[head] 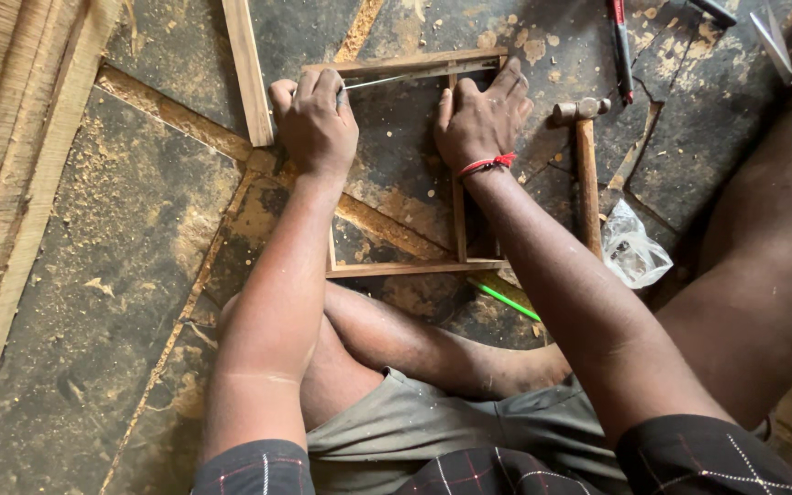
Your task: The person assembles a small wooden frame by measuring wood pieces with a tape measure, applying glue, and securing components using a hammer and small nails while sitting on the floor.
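Observation:
A thin rectangular wooden frame [414, 269] lies flat on the dusty stone floor in front of my crossed legs. My left hand [313, 124] is closed over the frame's far left corner and holds a thin metal rod or ruler [387, 81] that runs along the top strip. My right hand [483, 115] presses down on the frame's far right part, fingers spread over an inner upright strip [457, 225]. A red thread band circles that wrist.
A wooden-handled hammer [585, 165] lies just right of the frame, beside a crumpled clear plastic bag [632, 247]. A green pencil [504, 299] lies near my foot. A loose wood strip [247, 69] sits far left; planks [2, 183] line the left edge. Red-handled tool [620, 46] far right.

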